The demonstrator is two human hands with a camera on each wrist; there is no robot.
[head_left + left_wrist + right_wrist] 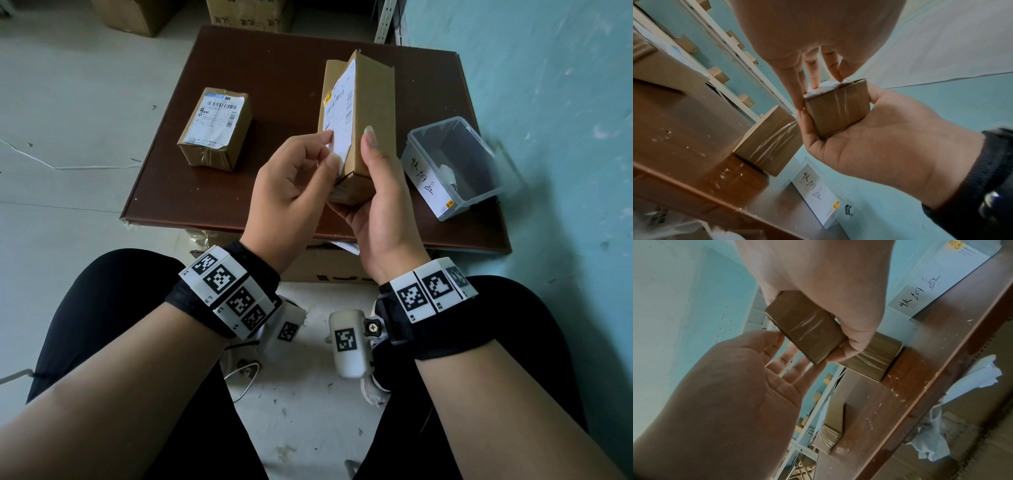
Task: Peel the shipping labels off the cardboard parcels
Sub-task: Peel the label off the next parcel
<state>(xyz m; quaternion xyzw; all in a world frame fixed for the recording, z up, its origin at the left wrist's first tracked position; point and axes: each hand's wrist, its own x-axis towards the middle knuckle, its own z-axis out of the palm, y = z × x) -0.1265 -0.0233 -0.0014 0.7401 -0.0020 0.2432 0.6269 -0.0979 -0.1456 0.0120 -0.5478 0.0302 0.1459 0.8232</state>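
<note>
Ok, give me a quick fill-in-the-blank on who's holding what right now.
1. The upright parcel is gripped by the ____ hand.
2. The left hand pinches the lower corner of that parcel's ____.
3. The second parcel lies on the brown ____, label facing up.
4. The clear plastic bin sits to the ____ of the held parcel.

Missing words: right; shipping label; table; right

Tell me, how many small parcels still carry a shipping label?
2: one parcel held upright in the right hand, one parcel lying on the brown board. Hidden faces could carry more labels.
</note>
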